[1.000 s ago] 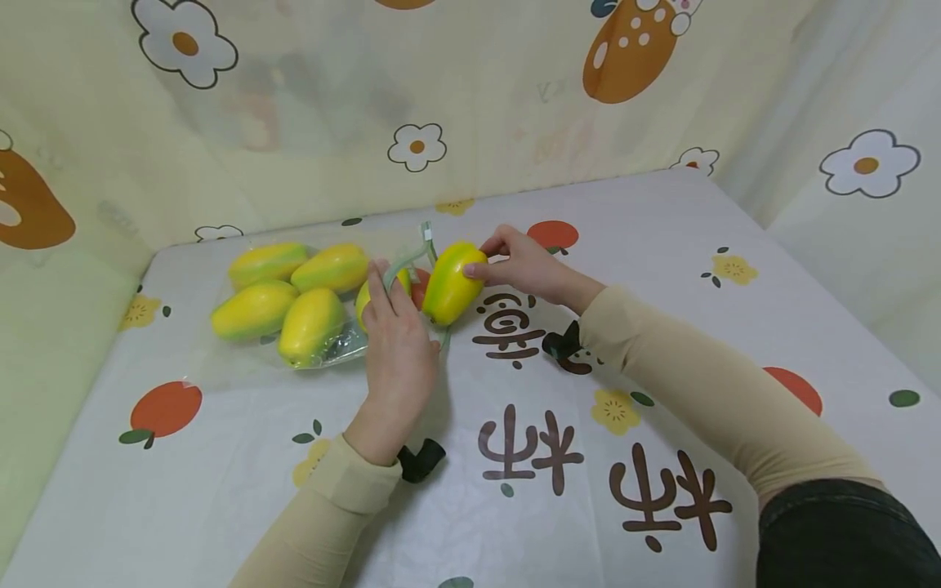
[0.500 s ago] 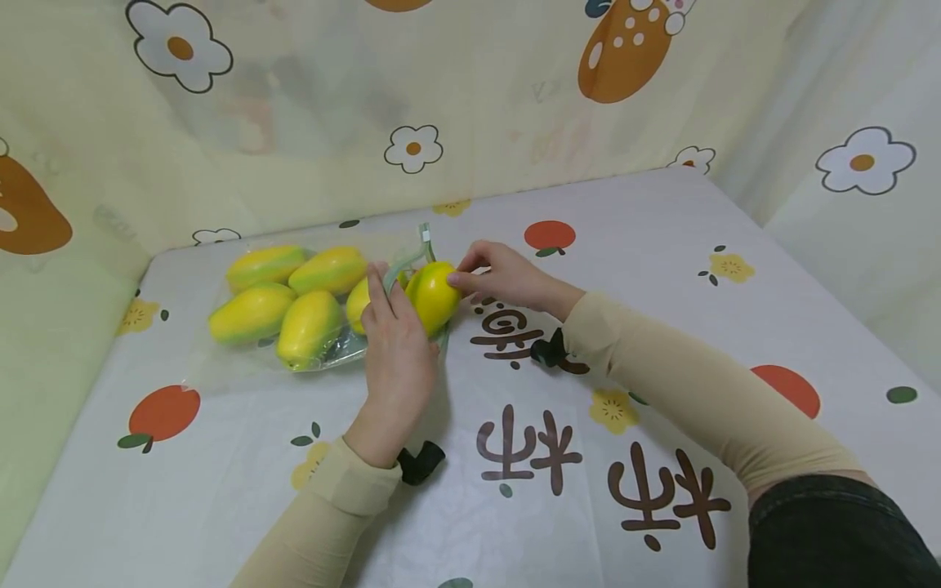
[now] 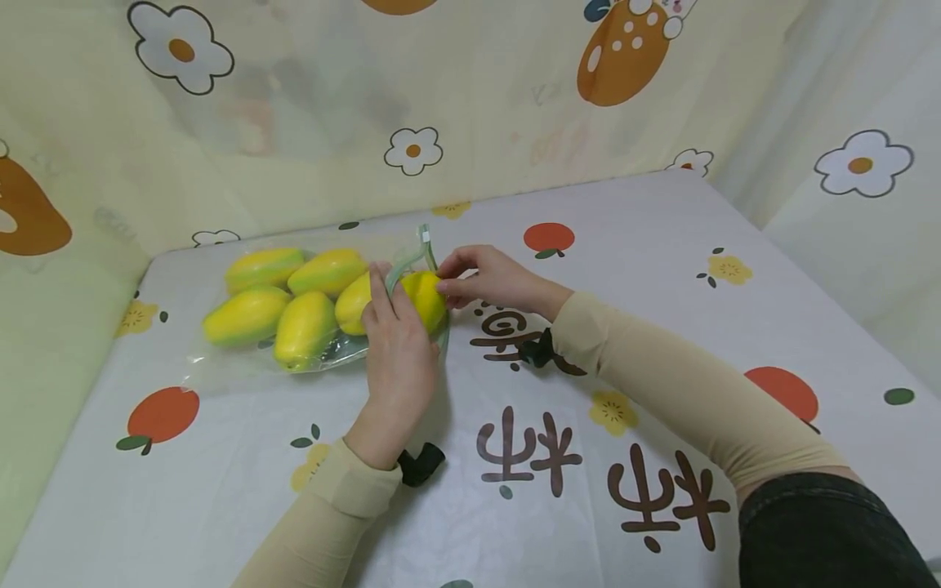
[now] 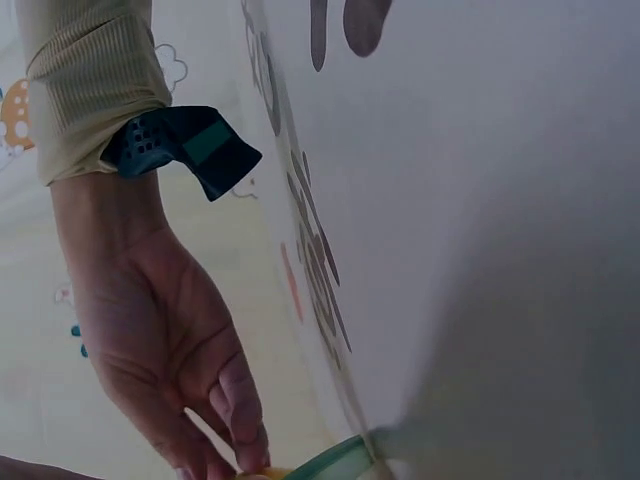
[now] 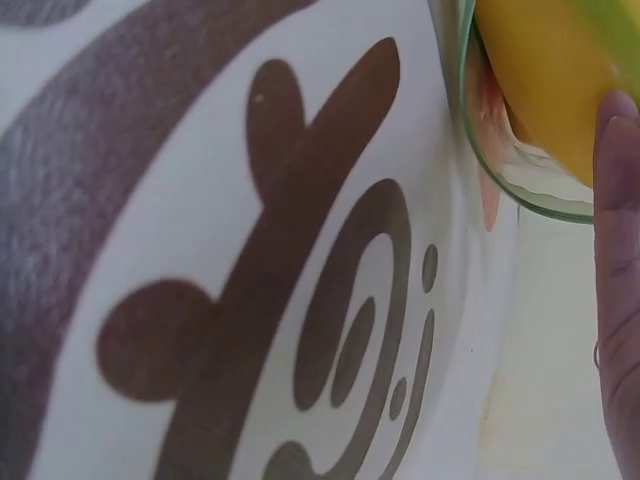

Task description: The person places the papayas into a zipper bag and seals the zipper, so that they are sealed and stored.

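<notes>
A clear zip bag (image 3: pixel 220 359) with a green-edged mouth lies on the table with several yellow-green papayas (image 3: pixel 305 331) inside. My left hand (image 3: pixel 400 359) holds the mouth's raised edge, the green strip running between its fingers. At the mouth, my right hand (image 3: pixel 488 282) has its thumb and fingers on the end of another papaya (image 3: pixel 426 300), which is mostly within the bag's rim. In the right wrist view a fingertip (image 5: pixel 615 130) touches the yellow papaya (image 5: pixel 550 80) inside the green rim. The left wrist view shows the right hand (image 4: pixel 170 330) reaching down to the green strip (image 4: pixel 335 458).
A white cloth with fruit and flower prints and brown characters (image 3: pixel 529 453) covers the table (image 3: pixel 220 506). Patterned curtains (image 3: pixel 500 98) hang behind and at both sides. Black wrist cameras (image 3: pixel 421 464) sit at both cuffs.
My right hand has moved left and slightly down, bringing the papaya from outside the bag in through its mouth. The papaya beside my left fingers has shifted left. The left hand stays in place.
</notes>
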